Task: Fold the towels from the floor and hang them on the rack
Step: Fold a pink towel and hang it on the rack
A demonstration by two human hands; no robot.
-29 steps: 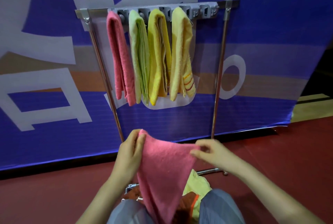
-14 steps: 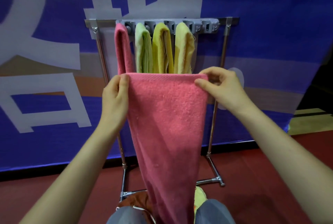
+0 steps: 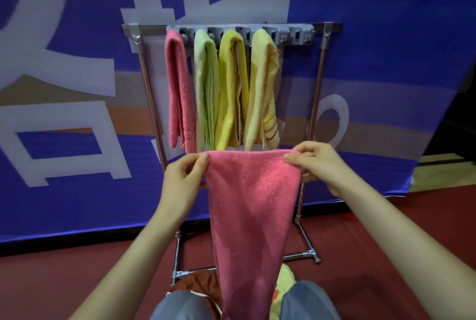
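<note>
Pink towel [image 3: 252, 204] is held up in the air in front of the rack [image 3: 319, 80], on the person's side of it. Its top edge is stretched level between both hands, and the rest hangs down in a narrowing length between the person's knees [image 3: 306, 299], which are in grey cloth. Left hand [image 3: 184, 180] pinches the top left corner, thumb on the near face, fingers curled behind. Right hand [image 3: 319, 165] pinches the top right corner the same way, thumb in front. From here the held edge lies just under the lower ends of the hung towels. On the rack, four folded towels hang side by side from a grey hook strip [image 3: 298, 34] along the top bar. From left to right they are a hung pink towel [image 3: 179, 88], a pale green towel [image 3: 207, 88], a yellow towel [image 3: 231, 83] and a pale yellow towel [image 3: 262, 88] with orange stripes near its lower end. More hooks of the strip show to the right of that last one. The rack is metal tube and stands on a red floor [image 3: 386, 242] against a blue banner [image 3: 386, 62] with large white shapes. At the rack's foot lie a brown cloth [image 3: 198, 283] left of the held towel and a yellow-green cloth [image 3: 286, 276] right of it. Both are mostly hidden by towel and knees, so how many pieces lie there cannot be told.
</note>
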